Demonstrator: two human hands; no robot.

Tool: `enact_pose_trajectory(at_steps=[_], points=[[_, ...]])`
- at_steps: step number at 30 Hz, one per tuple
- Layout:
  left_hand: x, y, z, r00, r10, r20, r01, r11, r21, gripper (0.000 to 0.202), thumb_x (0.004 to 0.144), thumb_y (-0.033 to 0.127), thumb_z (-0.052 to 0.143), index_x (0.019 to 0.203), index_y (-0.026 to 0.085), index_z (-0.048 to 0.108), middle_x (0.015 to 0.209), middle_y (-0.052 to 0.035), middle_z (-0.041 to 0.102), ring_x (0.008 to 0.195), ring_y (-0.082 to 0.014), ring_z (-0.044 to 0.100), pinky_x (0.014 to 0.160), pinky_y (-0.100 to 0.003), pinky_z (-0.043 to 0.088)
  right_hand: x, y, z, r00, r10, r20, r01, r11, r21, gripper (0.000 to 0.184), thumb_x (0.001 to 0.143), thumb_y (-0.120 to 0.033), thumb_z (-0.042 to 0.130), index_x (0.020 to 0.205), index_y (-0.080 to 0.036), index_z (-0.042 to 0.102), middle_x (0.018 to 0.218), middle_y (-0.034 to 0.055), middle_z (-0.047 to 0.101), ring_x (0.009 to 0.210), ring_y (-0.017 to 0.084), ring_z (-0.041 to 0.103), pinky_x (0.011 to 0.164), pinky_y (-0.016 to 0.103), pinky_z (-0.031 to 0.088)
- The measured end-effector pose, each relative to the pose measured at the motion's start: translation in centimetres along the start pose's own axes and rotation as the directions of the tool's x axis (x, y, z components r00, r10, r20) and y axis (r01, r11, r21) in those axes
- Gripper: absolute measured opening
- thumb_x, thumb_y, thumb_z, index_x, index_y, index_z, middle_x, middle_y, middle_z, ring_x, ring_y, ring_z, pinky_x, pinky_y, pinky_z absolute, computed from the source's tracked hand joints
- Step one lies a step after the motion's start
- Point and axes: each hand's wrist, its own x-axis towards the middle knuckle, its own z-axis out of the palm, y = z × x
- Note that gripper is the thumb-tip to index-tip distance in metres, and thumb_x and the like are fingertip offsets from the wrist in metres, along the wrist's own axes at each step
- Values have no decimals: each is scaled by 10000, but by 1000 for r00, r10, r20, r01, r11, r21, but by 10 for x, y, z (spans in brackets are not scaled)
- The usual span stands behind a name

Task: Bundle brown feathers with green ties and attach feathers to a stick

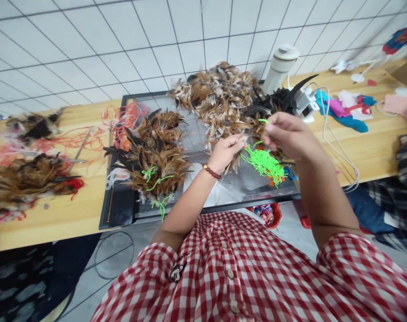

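My left hand point(226, 151) is closed in a pinch over the tray, with the base of a small feather bundle at its fingertips; brown feathers hang below it. Close by on the right, my right hand point(285, 134) pinches a short green cord point(263, 120), whose end sticks up above the fingers. Under both hands lies a heap of bright green cords point(266, 165). Beyond them spreads a large pile of loose brown feathers point(220, 96). To the left are stacked brown feather bundles point(159, 156), some with green cord on their ends.
A dark-framed tray point(190, 210) lies on the wooden table point(86, 214). A phone point(122, 203) rests at its left corner. A pale thermos point(280, 67), a white charger point(307, 105) with cables and black feathers point(277, 100) stand back right. Red cords point(86, 138) and more feather bundles point(25, 179) lie left.
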Motion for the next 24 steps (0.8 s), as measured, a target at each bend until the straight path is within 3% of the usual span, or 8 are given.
enact_pose_trajectory(at_steps=[5, 9, 12, 15, 17, 20, 22, 24], points=[[-2, 23, -16, 978, -191, 86, 209, 917, -339, 225, 832, 245, 826, 690, 138, 688, 733, -15, 675, 715, -106, 655, 782, -257, 547, 50, 20, 45, 996, -73, 55, 71, 997, 42, 548, 787, -758, 760, 841, -269, 518, 659, -27, 616, 524, 123, 542, 490, 295, 436], [-4, 23, -25, 941, -333, -52, 288, 875, -389, 258, 899, 215, 751, 700, 137, 607, 601, 57, 500, 418, -5, 335, 441, -166, 274, 52, 7, 48, 970, -174, 168, 190, 978, -87, 443, 851, -670, 738, 827, -256, 582, 715, -2, 645, 598, 129, 536, 584, 305, 460], [-4, 19, -28, 904, -402, -142, 365, 902, -229, 290, 933, 153, 672, 656, 141, 584, 543, 63, 447, 396, -4, 244, 427, -188, 116, 56, -13, 50, 815, -260, 518, 440, 859, -261, 330, 891, -526, 729, 773, -230, 644, 824, 25, 684, 775, 162, 604, 770, 349, 506], [-6, 19, -24, 931, -345, -122, 345, 938, -24, 296, 905, 112, 656, 614, 141, 607, 545, 31, 511, 442, -30, 329, 467, -207, 216, 81, -19, 62, 684, -280, 674, 568, 784, -251, 275, 874, -435, 747, 733, -218, 653, 866, 20, 679, 865, 169, 598, 835, 346, 488], [-10, 23, -23, 965, -256, -56, 259, 965, 46, 263, 877, 139, 692, 620, 140, 638, 572, 21, 546, 492, -45, 380, 508, -211, 286, 102, -8, 69, 695, -234, 680, 504, 833, -229, 274, 824, -427, 799, 732, -215, 653, 801, 1, 652, 792, 145, 564, 759, 307, 468], [-18, 28, -26, 992, -128, 6, 128, 992, 17, 293, 861, 313, 775, 646, 153, 657, 578, 22, 517, 523, -56, 379, 514, -211, 288, 116, 26, 76, 769, -78, 635, 214, 967, -140, 344, 769, -511, 824, 761, -216, 647, 698, -15, 604, 659, 122, 501, 619, 271, 416], [-22, 28, -31, 997, -70, -22, 69, 997, -45, 355, 840, 439, 808, 671, 165, 657, 576, 26, 485, 515, -56, 351, 501, -217, 261, 108, 50, 79, 831, 17, 556, -2, 1000, -28, 431, 735, -604, 807, 766, -222, 612, 642, -23, 554, 591, 121, 455, 561, 270, 383], [-22, 24, -36, 994, -56, -98, 45, 994, -104, 386, 836, 488, 810, 689, 173, 641, 572, 36, 454, 502, -54, 322, 498, -222, 244, 90, 69, 82, 900, 27, 435, -60, 996, 63, 497, 696, -657, 813, 757, -227, 570, 642, -30, 519, 588, 123, 436, 580, 279, 392]])
